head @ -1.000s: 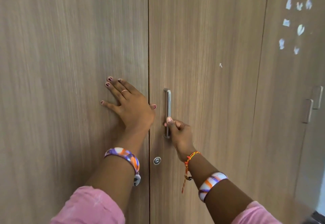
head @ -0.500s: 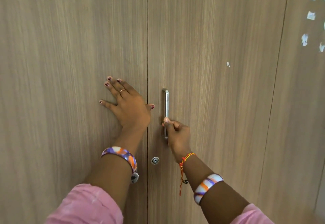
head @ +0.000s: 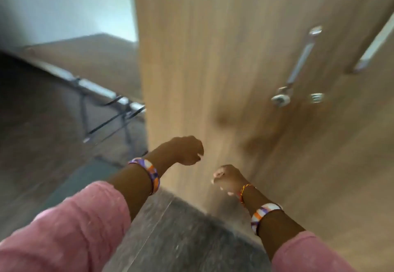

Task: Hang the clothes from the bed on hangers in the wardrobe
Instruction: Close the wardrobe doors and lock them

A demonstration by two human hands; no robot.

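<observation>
1. Wooden wardrobe doors (head: pixel 213 58) fill the blurred view, with dark floor (head: pixel 181 239) below.
2. We find the left hand (head: pixel 185 150) and right hand (head: pixel 229 179) loosely curled, each grip empty, clear of the door.
3. Half a second ago the right hand held the handle (head: pixel 298 67) and the left pressed the panel; we judge both released and the person turning away.
4. Hangers (head: pixel 110 118) on a rail (head: pixel 96 89) show at left.
5. Clothes and bed are out of view; no writing is legible.
</observation>
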